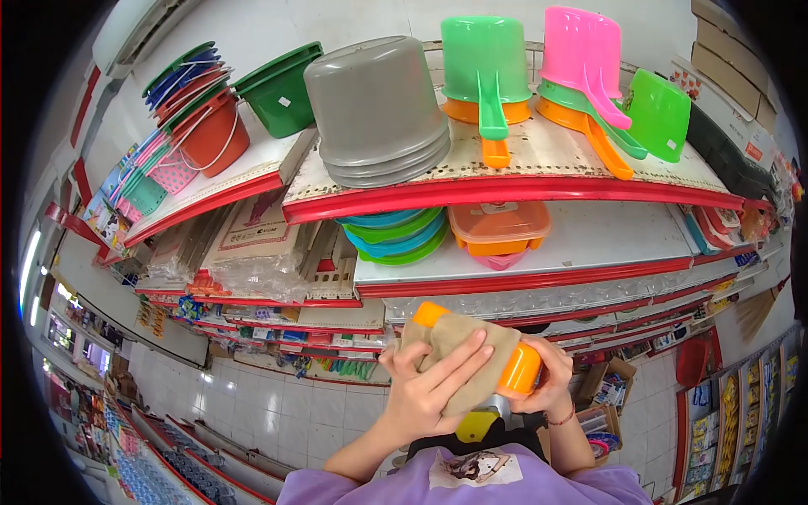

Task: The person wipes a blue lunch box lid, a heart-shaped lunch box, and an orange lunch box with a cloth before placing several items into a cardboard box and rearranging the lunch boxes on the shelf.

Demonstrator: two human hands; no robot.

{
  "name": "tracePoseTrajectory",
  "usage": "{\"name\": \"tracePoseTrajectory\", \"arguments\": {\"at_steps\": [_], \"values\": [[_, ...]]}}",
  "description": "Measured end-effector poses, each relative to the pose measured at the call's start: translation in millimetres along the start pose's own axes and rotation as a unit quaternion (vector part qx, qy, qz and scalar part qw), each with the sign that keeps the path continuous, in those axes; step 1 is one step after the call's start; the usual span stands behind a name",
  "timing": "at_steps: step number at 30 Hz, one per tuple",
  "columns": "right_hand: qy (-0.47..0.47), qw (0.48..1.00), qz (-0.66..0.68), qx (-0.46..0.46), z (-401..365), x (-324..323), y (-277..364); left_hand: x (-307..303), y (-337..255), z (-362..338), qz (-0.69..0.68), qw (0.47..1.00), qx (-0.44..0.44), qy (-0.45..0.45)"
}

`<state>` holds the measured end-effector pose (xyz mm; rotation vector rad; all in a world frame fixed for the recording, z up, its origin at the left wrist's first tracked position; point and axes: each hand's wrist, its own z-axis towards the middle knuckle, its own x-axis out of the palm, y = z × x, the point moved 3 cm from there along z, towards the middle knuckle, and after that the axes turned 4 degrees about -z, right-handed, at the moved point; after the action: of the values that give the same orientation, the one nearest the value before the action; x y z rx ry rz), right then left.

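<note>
Both my hands are raised in front of the shelves, around an orange plastic container (519, 370). A beige cloth (484, 349) is draped over its middle, so only its two orange ends show. My left hand (425, 396) presses the cloth against it, fingers laid across the fabric and thumb bent at the left side. Gripping the container's right end is my right hand (551, 380), its fingers curled round the edge.
Upside-down grey basins (374, 101), green dippers (480, 63) and a pink dipper (582, 55) stand on the upper shelf (522, 189). Below are blue and green round plastics (396, 236) and a lidded orange box (501, 225). Stacked buckets (215, 130) stand left.
</note>
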<state>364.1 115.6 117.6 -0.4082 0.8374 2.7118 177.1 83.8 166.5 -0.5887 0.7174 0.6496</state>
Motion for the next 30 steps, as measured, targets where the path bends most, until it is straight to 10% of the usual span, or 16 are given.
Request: {"name": "tracePoseTrajectory", "arguments": {"at_steps": [7, 13, 16, 24, 30], "values": [[-0.014, 0.99, 0.108, 0.088, -10.6, -13.9, -17.0, -3.7, 56.2, 5.3, -0.287, 0.95, -0.117, -0.033], [-0.092, 0.922, 0.306, 0.219, -29.7, -22.1, -46.2, 35.1, 85.6, -5.5, -0.702, 0.667, -0.246, -0.027], [-0.188, 0.8, 0.497, 0.279, -45.7, -17.1, -60.9, 64.8, 80.1, -8.6, -0.723, 0.642, -0.256, -0.019], [-0.311, 0.701, 0.548, 0.335, -56.7, -25.0, -67.6, 60.2, 32.3, 8.6, -0.551, 0.819, -0.163, 0.002], [-0.352, 0.66, 0.579, 0.325, -45.9, -21.5, -54.7, 95.3, -12.3, -16.8, -0.637, 0.736, -0.187, -0.136]]}}
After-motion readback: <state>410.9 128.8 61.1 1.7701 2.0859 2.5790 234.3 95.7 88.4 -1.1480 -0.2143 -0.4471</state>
